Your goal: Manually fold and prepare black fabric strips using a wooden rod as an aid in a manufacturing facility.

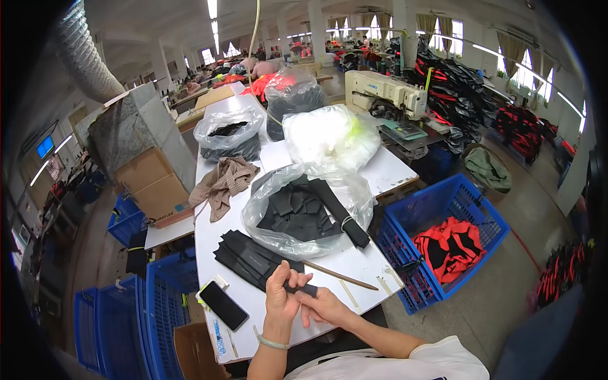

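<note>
At the near edge of the white table (386,294), my two hands meet over a small black fabric piece (308,290). My left hand (283,296), a pale bangle at its wrist, curls its fingers at the piece's left end. From the other side my right hand (326,308) pinches the piece. Just beyond my left hand lies a fanned stack of black fabric pieces (244,258). A thin brown stick (342,275) slants away to the right. Behind it, an opened clear plastic bag (256,218) holds many more black pieces, with a tied black roll (339,215) across its right side.
A phone (223,305) lies left of my hands. Farther back are a checked cloth (225,187), another bag (229,130) and a white plastic bundle (329,136). A sewing machine (386,94) stands back right. Blue crates (396,221) flank the table; one holds red-black garments (451,249).
</note>
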Available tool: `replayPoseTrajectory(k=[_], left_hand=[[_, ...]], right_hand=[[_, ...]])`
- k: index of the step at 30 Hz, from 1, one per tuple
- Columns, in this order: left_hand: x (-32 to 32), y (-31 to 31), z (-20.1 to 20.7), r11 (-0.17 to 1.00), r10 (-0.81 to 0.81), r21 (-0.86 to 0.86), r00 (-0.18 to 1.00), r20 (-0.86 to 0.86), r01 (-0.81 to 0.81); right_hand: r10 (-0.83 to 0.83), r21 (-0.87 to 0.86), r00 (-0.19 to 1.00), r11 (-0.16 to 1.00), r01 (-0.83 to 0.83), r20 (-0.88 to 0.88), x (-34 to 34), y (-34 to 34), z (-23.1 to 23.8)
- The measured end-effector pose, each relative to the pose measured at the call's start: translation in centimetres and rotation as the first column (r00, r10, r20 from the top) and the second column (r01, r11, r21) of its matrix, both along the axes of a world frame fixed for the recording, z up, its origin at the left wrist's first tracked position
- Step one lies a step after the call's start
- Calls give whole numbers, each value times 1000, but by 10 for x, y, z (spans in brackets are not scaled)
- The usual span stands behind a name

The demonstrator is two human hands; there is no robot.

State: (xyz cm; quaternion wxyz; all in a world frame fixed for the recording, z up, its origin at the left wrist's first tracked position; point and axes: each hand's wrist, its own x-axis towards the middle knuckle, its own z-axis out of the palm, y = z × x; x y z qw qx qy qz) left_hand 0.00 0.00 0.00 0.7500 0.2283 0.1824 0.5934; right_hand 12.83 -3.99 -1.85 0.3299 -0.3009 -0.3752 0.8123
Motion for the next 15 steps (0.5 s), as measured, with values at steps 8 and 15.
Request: replayPoseTrajectory(k=[8, 15], left_hand=[[-3, 13, -19, 958, -167, 230, 985, -44, 173], [4, 45, -16, 989, 8, 149, 998, 55, -16]], right_hand=[[-36, 312, 997, 950, 14, 67, -7, 33, -14], [-255, 19, 949, 965, 263, -186, -19, 42, 22]])
